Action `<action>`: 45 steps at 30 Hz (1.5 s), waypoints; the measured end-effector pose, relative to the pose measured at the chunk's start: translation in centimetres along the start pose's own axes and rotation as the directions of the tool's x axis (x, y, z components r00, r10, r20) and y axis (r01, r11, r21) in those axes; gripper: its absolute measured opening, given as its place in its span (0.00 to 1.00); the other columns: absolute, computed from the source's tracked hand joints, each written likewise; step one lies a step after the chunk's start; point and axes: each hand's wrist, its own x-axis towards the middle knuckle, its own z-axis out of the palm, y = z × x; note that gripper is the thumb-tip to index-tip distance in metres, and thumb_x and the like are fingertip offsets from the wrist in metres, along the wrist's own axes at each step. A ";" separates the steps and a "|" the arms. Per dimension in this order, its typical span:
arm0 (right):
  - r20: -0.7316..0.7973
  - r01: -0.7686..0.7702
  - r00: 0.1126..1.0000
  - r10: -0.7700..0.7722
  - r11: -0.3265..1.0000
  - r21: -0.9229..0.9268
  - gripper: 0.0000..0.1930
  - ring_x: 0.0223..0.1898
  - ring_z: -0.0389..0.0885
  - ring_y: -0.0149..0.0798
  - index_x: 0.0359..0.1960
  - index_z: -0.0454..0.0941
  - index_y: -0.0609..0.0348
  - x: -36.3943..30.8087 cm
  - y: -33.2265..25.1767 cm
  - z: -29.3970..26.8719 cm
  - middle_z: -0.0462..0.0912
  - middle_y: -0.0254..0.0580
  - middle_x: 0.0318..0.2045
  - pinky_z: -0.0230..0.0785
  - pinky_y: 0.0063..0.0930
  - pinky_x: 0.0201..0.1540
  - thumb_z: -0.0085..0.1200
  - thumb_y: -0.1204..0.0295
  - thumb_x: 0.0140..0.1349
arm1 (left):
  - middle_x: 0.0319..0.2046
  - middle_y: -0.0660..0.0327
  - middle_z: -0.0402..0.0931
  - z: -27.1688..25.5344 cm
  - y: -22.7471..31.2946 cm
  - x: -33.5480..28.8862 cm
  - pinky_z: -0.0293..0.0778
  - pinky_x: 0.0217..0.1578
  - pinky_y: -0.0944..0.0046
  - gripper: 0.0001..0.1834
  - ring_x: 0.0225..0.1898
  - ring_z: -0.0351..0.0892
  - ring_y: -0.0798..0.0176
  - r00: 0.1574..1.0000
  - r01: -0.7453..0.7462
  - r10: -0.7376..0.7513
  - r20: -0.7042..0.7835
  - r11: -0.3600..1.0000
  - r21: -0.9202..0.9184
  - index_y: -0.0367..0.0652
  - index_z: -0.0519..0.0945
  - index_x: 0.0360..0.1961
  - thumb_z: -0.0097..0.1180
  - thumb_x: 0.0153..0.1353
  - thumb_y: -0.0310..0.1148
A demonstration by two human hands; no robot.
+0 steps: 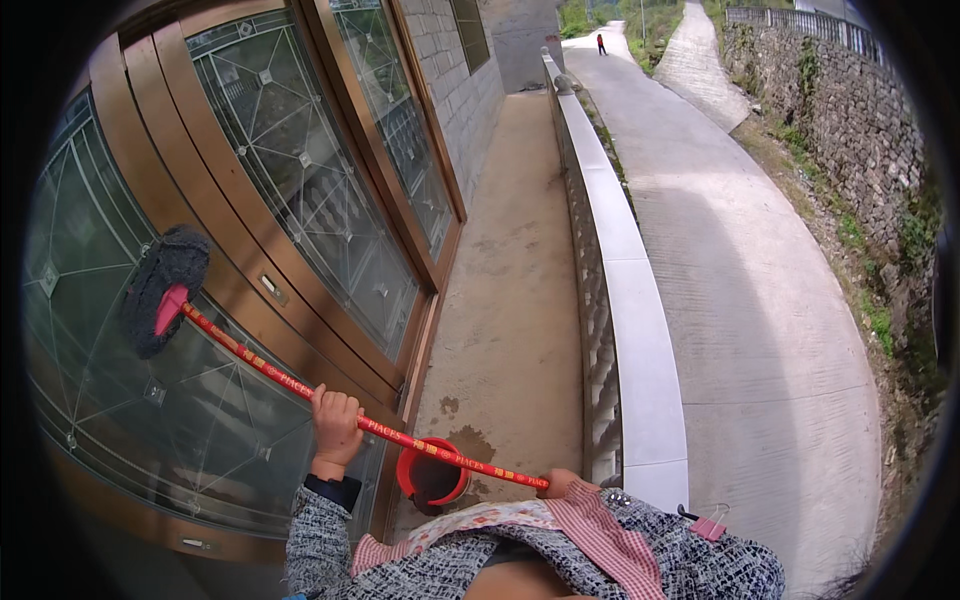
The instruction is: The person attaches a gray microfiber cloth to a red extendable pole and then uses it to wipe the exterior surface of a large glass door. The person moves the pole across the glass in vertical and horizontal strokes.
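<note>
A mop with a fluffy dark grey head (pixel 160 275), a pink-red base and a long red printed pole (pixel 270 368) slants across the view. Its head rests against or close to the glass of a brown-framed door (pixel 90 330) on the left. My left hand (pixel 338 425) is wrapped round the middle of the pole. Near the pole's lower end my right hand (pixel 562 484) grips it, partly hidden by the sleeve. Beneath the pole, a red bucket (pixel 407 478) holding dark water stands on the floor, with its front partly covered by my clothing.
A balustrade with a white top rail (pixel 640 340) runs along the right of the narrow concrete walkway (pixel 510 250). Wet patches (pixel 472 442) lie around the bucket. Beyond the rail are a sloping road (pixel 740 290), a stone wall (pixel 840 130) and a distant person (pixel 601 45).
</note>
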 end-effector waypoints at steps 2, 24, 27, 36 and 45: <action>-0.036 0.029 0.999 -0.028 1.000 0.013 0.18 0.41 0.87 0.58 0.44 0.87 0.55 -0.3 -0.5 -1.2 0.88 0.56 0.37 0.77 0.49 0.46 0.66 0.56 0.59 | 0.47 0.55 0.79 -2.4 1.3 0.4 0.57 0.72 0.36 0.13 0.61 0.74 0.48 0.996 0.042 -0.039 -0.083 0.998 0.036 0.43 0.79 0.40 0.68 0.55 0.32; 0.032 0.339 0.936 -0.349 0.878 -0.338 0.27 0.53 0.82 0.55 0.56 0.82 0.49 -3.4 -10.0 -6.9 0.86 0.44 0.47 0.73 0.50 0.56 0.71 0.53 0.57 | 0.21 0.66 0.71 -10.2 14.7 -5.6 0.77 0.38 0.60 0.13 0.22 0.70 0.70 0.940 0.081 -0.251 0.232 -0.497 -0.864 0.37 0.76 0.44 0.58 0.75 0.38; -0.091 0.219 0.941 -0.325 0.795 -0.566 0.31 0.59 0.76 0.53 0.57 0.82 0.45 -5.1 -8.0 -11.8 0.82 0.39 0.53 0.68 0.51 0.61 0.73 0.53 0.51 | 0.21 0.64 0.72 -9.7 15.0 -9.7 0.77 0.36 0.61 0.08 0.22 0.71 0.70 0.952 0.081 -0.221 0.212 -0.486 -0.870 0.36 0.76 0.41 0.56 0.73 0.32; -0.333 0.021 0.879 -0.342 0.725 -0.688 0.08 0.45 0.80 0.43 0.30 0.84 0.47 -9.2 1.9 -13.9 0.85 0.32 0.29 0.62 0.44 0.65 0.63 0.60 0.54 | 0.31 0.57 0.87 -6.8 17.6 -18.1 0.82 0.41 0.67 0.07 0.32 0.86 0.69 0.911 0.258 -0.281 0.303 -0.184 -0.948 0.33 0.84 0.42 0.64 0.66 0.25; -0.480 0.063 0.770 -0.421 0.799 -0.598 0.05 0.41 0.81 0.44 0.29 0.84 0.50 -9.0 2.2 -14.1 0.85 0.37 0.27 0.62 0.42 0.64 0.61 0.66 0.54 | 0.24 0.64 0.82 -2.4 17.4 -18.5 0.77 0.34 0.70 0.13 0.28 0.83 0.71 0.952 0.273 -0.136 0.275 -0.035 -0.961 0.37 0.86 0.43 0.71 0.55 0.21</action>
